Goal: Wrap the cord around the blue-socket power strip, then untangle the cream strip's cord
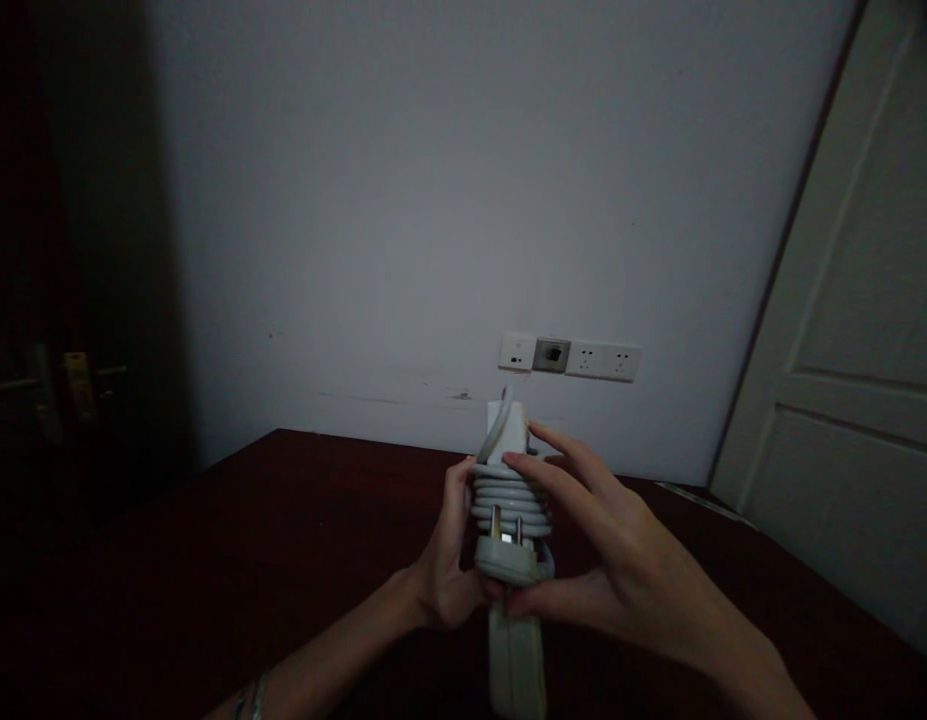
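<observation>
1. A white power strip [512,640], cord [508,497] coiled round it, stands upright above a dark bench [230,560].
2. Left hand [446,560] grips the coil.
3. Right hand [605,560] pinches the plug [512,556].

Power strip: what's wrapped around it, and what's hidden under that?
Grey cable coils wrap the middle of the power strip, with the plug lying over the coils, pins up. The left hand and right hand grip it. The strip's middle face is covered.
</observation>
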Tool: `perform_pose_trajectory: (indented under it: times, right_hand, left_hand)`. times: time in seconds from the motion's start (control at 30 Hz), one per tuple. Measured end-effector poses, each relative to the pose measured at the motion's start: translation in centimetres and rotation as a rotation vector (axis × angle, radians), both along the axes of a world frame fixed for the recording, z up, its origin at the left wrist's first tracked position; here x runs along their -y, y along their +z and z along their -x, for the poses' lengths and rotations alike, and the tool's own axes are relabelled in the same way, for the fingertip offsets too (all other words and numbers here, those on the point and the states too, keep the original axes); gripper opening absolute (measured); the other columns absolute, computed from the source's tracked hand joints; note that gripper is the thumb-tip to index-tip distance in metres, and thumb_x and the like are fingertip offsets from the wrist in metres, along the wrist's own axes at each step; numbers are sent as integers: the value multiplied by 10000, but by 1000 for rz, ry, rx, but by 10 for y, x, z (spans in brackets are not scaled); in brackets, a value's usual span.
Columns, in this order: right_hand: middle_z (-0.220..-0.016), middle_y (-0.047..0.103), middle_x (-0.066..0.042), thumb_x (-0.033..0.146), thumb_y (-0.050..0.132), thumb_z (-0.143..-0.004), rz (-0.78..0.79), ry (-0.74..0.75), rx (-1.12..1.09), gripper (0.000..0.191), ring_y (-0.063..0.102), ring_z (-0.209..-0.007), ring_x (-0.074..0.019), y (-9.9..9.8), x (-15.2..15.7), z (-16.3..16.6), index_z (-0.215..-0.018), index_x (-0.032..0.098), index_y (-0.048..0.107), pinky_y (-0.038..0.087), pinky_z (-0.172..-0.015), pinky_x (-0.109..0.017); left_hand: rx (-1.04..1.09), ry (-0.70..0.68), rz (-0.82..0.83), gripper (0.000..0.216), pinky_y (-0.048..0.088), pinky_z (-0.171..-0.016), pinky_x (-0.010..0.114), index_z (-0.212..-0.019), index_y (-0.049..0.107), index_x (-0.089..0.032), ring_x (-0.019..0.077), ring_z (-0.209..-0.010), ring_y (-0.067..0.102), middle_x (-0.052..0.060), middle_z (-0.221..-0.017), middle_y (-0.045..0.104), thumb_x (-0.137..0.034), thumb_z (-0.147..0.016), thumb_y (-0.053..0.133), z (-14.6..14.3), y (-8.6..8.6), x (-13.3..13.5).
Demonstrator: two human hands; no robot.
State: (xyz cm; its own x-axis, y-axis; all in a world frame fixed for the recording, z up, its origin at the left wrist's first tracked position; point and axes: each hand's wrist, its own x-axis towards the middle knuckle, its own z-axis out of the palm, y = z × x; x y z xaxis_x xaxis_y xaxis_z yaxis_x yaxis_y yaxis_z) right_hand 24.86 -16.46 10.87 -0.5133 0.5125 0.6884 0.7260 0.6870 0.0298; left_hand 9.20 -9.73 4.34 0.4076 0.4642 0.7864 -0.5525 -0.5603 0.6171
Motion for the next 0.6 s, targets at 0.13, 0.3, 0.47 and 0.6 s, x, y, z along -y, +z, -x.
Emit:
perform_pose_trajectory:
  times: [0.13,0.3,0.47,0.6]
  right_hand:
    - [-1430,277,-229,553,652,-699,-22,-4,14,812,484,-1192,-327,-3,-4,1,-1350,170,355,494,-894,-446]
    - [-1451,237,-227,565,621,-721,-43,9,22,797,463,-1212,-327,-5,-5,1,-1358,180,338,502,-886,-434]
    - [-1448,235,-229,553,590,-753,-77,5,44,739,430,-1242,-321,-3,-4,1,-1337,167,356,500,-894,-428]
    - [-1444,246,-235,545,583,-761,-103,2,61,726,424,-1245,-329,-2,-2,2,-1333,155,363,500,-893,-435]
  left_hand:
    - [11,-1,39,856,471,-754,383,-1250,265,-222,255,-938,555,124,-1145,463,-653,-620,652,0,-2,1]
    - [20,16,-14,821,462,-784,379,-1256,255,-217,260,-984,536,131,-1171,465,-659,-663,612,1,-1,1]
    - [26,46,-87,772,442,-819,396,-1257,266,-191,273,-1016,514,142,-1168,466,-627,-708,590,2,2,1]
    - [32,55,-126,754,438,-820,389,-1268,269,-194,257,-995,509,128,-1145,470,-599,-722,595,4,2,0]
